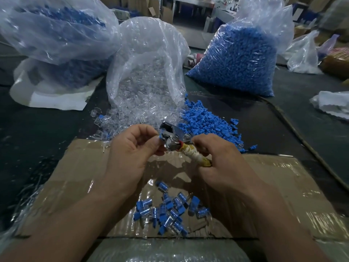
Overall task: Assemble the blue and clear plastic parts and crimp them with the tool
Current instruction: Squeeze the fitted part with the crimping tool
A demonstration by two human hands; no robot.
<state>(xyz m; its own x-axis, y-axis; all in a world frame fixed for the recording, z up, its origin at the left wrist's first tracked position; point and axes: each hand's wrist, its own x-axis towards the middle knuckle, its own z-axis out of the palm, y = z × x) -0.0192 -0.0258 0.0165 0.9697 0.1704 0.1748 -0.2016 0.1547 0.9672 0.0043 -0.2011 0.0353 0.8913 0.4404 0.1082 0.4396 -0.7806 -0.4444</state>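
Observation:
My right hand (213, 159) grips the wrapped yellow-white handle of a metal crimping tool (173, 140), held above the cardboard. My left hand (132, 148) pinches a small blue and clear part (161, 136) at the tool's metal jaws. Loose blue parts (205, 120) lie in a heap just beyond the tool. Loose clear parts (113, 121) spill from an open clear bag (147, 72) behind my left hand. A pile of assembled blue-and-clear pieces (170, 210) lies on the cardboard between my forearms.
A flattened cardboard box (79, 167) wrapped in clear tape covers the near table. A full bag of blue parts (239, 59) stands at the back right, another bag (56, 35) at the back left. White plastic (334, 104) lies at the right edge.

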